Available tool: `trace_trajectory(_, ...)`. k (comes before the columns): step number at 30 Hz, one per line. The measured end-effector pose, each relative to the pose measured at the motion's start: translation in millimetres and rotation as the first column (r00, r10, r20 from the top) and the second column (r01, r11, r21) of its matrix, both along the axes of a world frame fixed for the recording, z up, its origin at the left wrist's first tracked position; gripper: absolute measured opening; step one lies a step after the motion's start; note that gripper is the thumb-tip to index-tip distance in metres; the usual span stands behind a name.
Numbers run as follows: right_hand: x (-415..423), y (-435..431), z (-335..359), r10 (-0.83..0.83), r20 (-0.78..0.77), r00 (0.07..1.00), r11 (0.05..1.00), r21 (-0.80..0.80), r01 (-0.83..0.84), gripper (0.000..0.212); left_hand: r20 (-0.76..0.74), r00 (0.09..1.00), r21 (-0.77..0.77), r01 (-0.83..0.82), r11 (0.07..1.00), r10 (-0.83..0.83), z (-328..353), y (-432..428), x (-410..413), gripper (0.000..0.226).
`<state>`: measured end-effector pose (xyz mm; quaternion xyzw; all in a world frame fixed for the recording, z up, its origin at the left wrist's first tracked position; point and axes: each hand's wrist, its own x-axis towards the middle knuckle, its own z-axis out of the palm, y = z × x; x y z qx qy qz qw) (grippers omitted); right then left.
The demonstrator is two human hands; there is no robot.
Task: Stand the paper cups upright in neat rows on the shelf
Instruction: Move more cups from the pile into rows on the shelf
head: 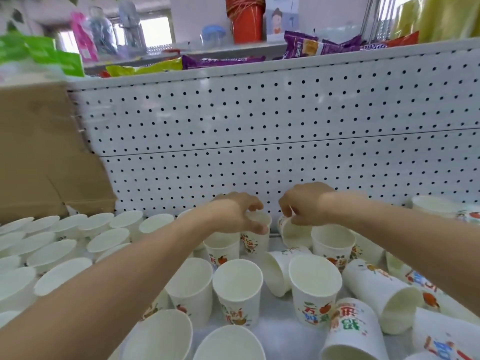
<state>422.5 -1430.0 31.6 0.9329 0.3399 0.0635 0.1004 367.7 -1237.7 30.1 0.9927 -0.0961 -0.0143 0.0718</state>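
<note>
Right now the person is working at the back of the shelf (279,323), close against the pegboard panel (259,126). The left hand (233,211) is reaching down over an upright cup (255,240), its grip curling around the rim with the thumb on the near side. The right hand (304,206) is pinching the rim of a tilted cup (296,233) just beside it, whose mouth is leaning toward the camera. As I judge it, the step in hand is finishing the back row: one cup is being steadied while the other is being tipped up onto its base.

The next move is probably calling for the right hand to complete that tilt, so the cup is sitting flat, next to its neighbour and in line with the neat rows (104,240) standing to the left. Beyond that, the fallen cups (376,292) lying on their sides at the right are waiting, and several loose upright ones in the middle are standing out of line. Thin paper walls are likely to dent, so a light grip seems wise.

Some things are staying unclear. The left fingertips are hiding behind the rim, and the base of the tilted cup is sitting behind other cups, so I cannot tell whether it is touching the shelf. Both forearms are covering cups beneath them. The rows at the left are blurring, and cups along the bottom and right edges are being cut off.
</note>
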Motion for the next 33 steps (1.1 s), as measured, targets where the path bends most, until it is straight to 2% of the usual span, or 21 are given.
trace_trajectory(2, 1.8, 0.1, 5.8, -0.057, 0.001, 0.998, 0.994, 0.096, 0.057, 0.009, -0.009, 1.000, -0.012, -0.009, 1.000, 0.009, -0.3, 0.9, 1.2, 0.072)
trace_trajectory(4, 3.2, 0.5, 9.7, -0.140, -0.074, 0.987, 0.972, 0.182, 0.152, 0.013, -0.022, 1.000, -0.023, -0.019, 1.000, 0.018, -0.3, 1.2, 2.1, 0.072)
trace_trajectory(7, 6.0, 2.4, 8.1, -0.223, -0.185, 0.957, 0.943, 0.208, 0.260, 0.011, -0.016, 1.000, -0.013, -0.019, 1.000, 0.018, -0.3, 0.6, 2.3, 0.073)
trace_trajectory(10, 8.0, 5.1, 5.0, -0.264, -0.192, 0.945, 0.929, 0.212, 0.303, 0.010, -0.006, 1.000, -0.019, -0.016, 1.000, 0.016, 0.1, 0.4, 1.8, 0.073)
trace_trajectory(15, 5.0, 7.6, -0.2, -0.271, -0.139, 0.952, 0.937, 0.189, 0.294, 0.024, -0.006, 1.000, -0.021, -0.025, 0.999, 0.025, 0.0, 0.2, -1.7, 0.073)
trace_trajectory(17, 0.2, 8.4, 1.6, -0.284, -0.108, 0.953, 0.936, 0.183, 0.300, 0.016, 0.036, 0.999, -0.028, 0.000, 1.000, 0.001, 3.1, -0.6, -7.3, 0.070)
trace_trajectory(18, -3.1, 7.6, 3.7, -0.290, -0.077, 0.954, 0.938, 0.174, 0.300, 0.009, 0.089, 0.995, -0.038, 0.039, 0.999, -0.035, 5.5, -0.9, -11.7, 0.064)
trace_trajectory(20, -13.3, 1.2, 8.9, -0.273, 0.007, 0.962, 0.943, 0.201, 0.266, 0.019, 0.200, 0.970, -0.101, 0.163, 0.981, -0.140, 9.6, -1.5, -22.9, 0.046)
trace_trajectory(22, -32.1, -12.9, 15.8, -0.150, 0.005, 0.989, 0.944, 0.298, 0.141, 0.021, 0.214, 0.950, -0.147, 0.262, 0.954, -0.228, 11.2, -3.0, -35.5, 0.031)
trace_trajectory(23, -44.2, -21.2, 18.9, -0.048, -0.070, 0.996, 0.935, 0.348, 0.069, 0.021, 0.205, 0.941, -0.123, 0.297, 0.947, -0.269, 10.6, -4.7, -41.1, 0.030)
trace_trajectory(25, -74.3, -35.9, 24.9, 0.139, -0.284, 0.949, 0.915, 0.402, -0.013, 0.034, 0.220, 0.905, 0.049, 0.364, 0.930, -0.365, 8.4, -11.2, -46.9, 0.034)
trace_trajectory(27, -101.0, -44.5, 25.0, 0.168, -0.382, 0.909, 0.942, 0.333, -0.034, 0.059, 0.241, 0.867, 0.209, 0.393, 0.895, -0.437, 7.7, -21.1, -47.4, 0.035)
trace_trajectory(29, -115.1, -48.5, 17.0, 0.126, -0.346, 0.930, 0.971, 0.237, -0.043, 0.071, 0.245, 0.849, 0.293, 0.395, 0.870, -0.468, 7.8, -31.3, -44.7, 0.028)
trace_trajectory(33, -128.7, -50.1, 7.6, 0.065, -0.248, 0.967, 0.980, 0.197, -0.016, 0.061, 0.251, 0.861, 0.301, 0.365, 0.881, -0.443, 9.6, -39.9, -39.7, 0.008)
